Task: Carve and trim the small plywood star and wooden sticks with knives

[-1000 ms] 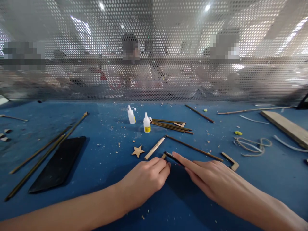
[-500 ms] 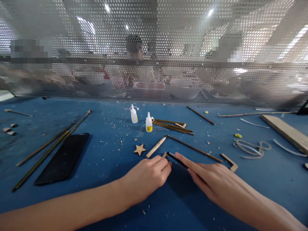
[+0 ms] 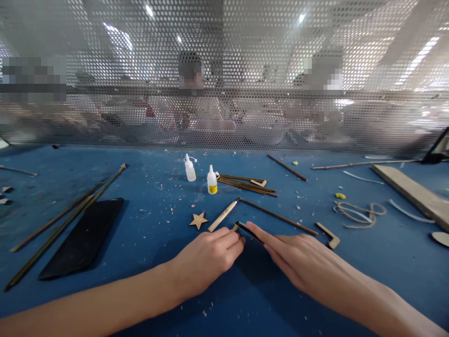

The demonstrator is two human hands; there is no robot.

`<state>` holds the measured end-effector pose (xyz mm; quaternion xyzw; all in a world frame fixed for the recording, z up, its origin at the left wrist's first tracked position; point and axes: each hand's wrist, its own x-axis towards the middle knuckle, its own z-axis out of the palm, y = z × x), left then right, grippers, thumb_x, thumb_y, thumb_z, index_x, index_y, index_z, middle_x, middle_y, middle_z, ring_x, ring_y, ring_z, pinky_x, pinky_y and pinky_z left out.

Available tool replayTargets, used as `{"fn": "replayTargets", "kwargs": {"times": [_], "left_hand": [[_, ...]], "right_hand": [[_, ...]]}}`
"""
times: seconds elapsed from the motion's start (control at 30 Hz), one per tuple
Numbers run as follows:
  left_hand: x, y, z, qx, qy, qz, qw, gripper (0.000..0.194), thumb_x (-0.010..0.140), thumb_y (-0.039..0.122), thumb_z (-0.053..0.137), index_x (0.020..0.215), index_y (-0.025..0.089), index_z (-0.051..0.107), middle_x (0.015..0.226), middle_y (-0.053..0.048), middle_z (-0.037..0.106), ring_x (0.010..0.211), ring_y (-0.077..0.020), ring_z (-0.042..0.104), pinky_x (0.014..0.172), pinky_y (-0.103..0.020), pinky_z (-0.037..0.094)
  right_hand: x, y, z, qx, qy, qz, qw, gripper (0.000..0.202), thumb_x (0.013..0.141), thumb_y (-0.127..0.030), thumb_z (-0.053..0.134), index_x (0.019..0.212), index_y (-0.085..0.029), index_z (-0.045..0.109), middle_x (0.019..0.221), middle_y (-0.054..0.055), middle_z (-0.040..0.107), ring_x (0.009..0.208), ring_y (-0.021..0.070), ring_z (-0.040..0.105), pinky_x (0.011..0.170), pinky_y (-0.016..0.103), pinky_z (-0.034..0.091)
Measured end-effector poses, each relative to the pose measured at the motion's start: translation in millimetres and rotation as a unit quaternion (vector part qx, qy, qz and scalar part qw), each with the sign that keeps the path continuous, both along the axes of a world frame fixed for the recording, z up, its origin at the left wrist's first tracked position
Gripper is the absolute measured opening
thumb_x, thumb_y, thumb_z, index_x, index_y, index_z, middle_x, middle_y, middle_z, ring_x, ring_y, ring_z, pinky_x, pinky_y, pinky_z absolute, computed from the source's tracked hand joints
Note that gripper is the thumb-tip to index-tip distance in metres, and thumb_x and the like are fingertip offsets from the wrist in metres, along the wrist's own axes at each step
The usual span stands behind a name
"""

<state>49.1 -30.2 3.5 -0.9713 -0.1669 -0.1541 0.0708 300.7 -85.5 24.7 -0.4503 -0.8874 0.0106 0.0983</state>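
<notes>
My left hand [image 3: 213, 252] is closed on a small wooden piece [image 3: 235, 228], mostly hidden by the fingers. From the right, my right hand [image 3: 294, 252] grips a thin dark flat tool [image 3: 249, 231] between thumb and fingers, its tip touching or very near the wooden piece. Beyond the left fingers lie a wooden star [image 3: 198, 220] and a pale-handled pen-like tool [image 3: 223, 216]. A brown stick [image 3: 278, 216] runs behind my right hand, with an L-shaped wooden piece [image 3: 329, 235] beside its right end.
Two white glue bottles [image 3: 212, 180] stand mid-table before a bundle of sticks [image 3: 250, 185]. A black slab [image 3: 84, 238] and long sticks [image 3: 66, 224] lie left; string [image 3: 361, 215] and a wooden board [image 3: 414, 194] lie right. A perforated screen [image 3: 224, 121] crosses the back, people behind it.
The view has shifted slightly, so the things on the table appear further left. Both hands keep nearly the same pose around the wooden piece and the dark tool.
</notes>
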Motion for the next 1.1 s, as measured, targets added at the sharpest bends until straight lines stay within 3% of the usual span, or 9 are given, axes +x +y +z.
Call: {"fn": "replayTargets", "kwargs": {"times": [0.3, 0.83, 1.1], "left_hand": [[0.0, -1.4, 1.4, 0.013, -0.001, 0.019, 1.000, 0.022, 0.097, 0.006, 0.047, 0.109, 0.008, 0.064, 0.091, -0.009, 0.069, 0.078, -0.0198, 0.064, 0.067, -0.028, 0.058], [-1.7, -1.8, 2.1, 0.016, 0.008, 0.013, 1.000, 0.025, 0.097, 0.004, 0.043, 0.114, 0.007, 0.062, 0.098, -0.013, 0.069, 0.086, -0.0214, 0.066, 0.074, -0.031, 0.058], [-1.6, 2.0, -0.4, -0.016, -0.010, -0.003, 1.000, 0.022, 0.098, 0.005, 0.046, 0.111, 0.010, 0.063, 0.102, -0.012, 0.070, 0.097, -0.0208, 0.067, 0.086, -0.032, 0.058]], "right_hand": [[-3.8, 0.2, 7.0, 0.002, -0.002, -0.004, 1.000, 0.055, 0.100, -0.018, 0.040, 0.155, -0.024, 0.040, 0.079, 0.004, 0.075, 0.064, 0.0168, 0.069, 0.066, 0.025, 0.050], [-1.0, -7.7, 2.2, 0.012, 0.011, -0.031, 0.999, 0.052, 0.101, -0.024, 0.039, 0.153, -0.027, 0.043, 0.078, 0.003, 0.075, 0.058, 0.0159, 0.068, 0.055, 0.022, 0.047], [-1.1, -6.5, 5.0, 0.002, 0.017, -0.021, 1.000, 0.052, 0.102, -0.021, 0.039, 0.154, -0.026, 0.042, 0.079, 0.003, 0.076, 0.060, 0.0169, 0.069, 0.060, 0.024, 0.050]]}}
